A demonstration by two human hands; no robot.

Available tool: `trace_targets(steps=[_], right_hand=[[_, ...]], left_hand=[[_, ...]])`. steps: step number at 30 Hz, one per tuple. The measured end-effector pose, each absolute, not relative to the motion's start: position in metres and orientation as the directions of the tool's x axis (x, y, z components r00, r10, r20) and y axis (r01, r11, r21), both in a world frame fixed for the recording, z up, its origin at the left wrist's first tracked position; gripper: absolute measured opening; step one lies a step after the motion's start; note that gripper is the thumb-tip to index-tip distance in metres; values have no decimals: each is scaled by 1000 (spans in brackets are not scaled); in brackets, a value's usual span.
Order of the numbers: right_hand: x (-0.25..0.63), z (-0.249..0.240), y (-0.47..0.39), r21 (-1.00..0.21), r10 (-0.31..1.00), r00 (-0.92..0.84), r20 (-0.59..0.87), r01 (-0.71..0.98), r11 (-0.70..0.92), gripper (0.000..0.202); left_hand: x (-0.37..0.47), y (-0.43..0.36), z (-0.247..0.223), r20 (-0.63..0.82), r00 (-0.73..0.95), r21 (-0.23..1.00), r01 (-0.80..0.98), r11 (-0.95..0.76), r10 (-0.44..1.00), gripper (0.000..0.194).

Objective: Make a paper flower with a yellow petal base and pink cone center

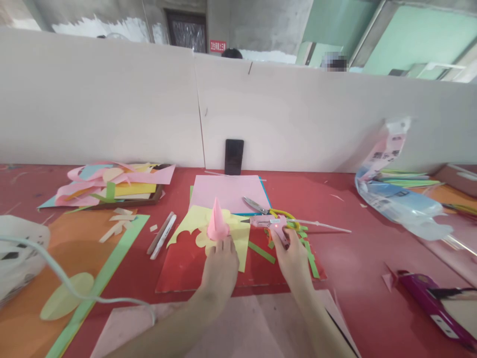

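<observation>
A pink paper cone (216, 221) stands upright on a yellow flower-shaped paper (202, 239), which lies over cut yellow paper (243, 248). My left hand (222, 261) has its fingers closed at the cone's near base. In my right hand (292, 253) is a pink glue gun (271, 222), held by its handle, its nozzle pointing left toward the cone without touching it. A clear glue stick (328, 227) sticks out of the gun's back. Scissors with yellow handles (255, 205) lie just behind the gun, partly hidden by it.
Behind are pink sheets (227, 191) and a phone (234, 157) leaning on the white partition (149, 104). Paper scraps fill a tray (149, 201) at left, near two pens (163, 236). A plastic bag (398, 191) and purple power strip (434, 308) are at right.
</observation>
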State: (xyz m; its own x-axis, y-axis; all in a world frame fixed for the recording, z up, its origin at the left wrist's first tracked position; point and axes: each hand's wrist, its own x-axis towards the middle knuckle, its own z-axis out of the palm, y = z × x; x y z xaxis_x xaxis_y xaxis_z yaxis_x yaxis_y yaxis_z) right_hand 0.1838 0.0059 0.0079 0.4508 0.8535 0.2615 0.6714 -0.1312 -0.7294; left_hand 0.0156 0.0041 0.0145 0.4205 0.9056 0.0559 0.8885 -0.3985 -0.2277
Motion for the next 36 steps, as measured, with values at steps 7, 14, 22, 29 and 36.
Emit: trace_targets(steps=[7,14,22,29,36], right_hand=[[184,7,7,-738,859,453,240,659,-142,38],[183,6,7,-732,863,441,247,669,-133,38],[183,8,6,-713,862,453,229,681,-168,39],[183,9,7,-717,864,451,225,677,-167,40],[183,9,7,-720,862,453,225,674,-166,41]], left_hand=[[-8,5,17,139,411,-3,910,-415,901,40],[-32,9,17,148,474,29,875,-483,868,38],[-38,6,10,193,545,-5,832,-555,816,37],[-42,6,9,221,517,42,842,-537,827,36],[-44,6,15,132,528,159,824,-544,839,36]])
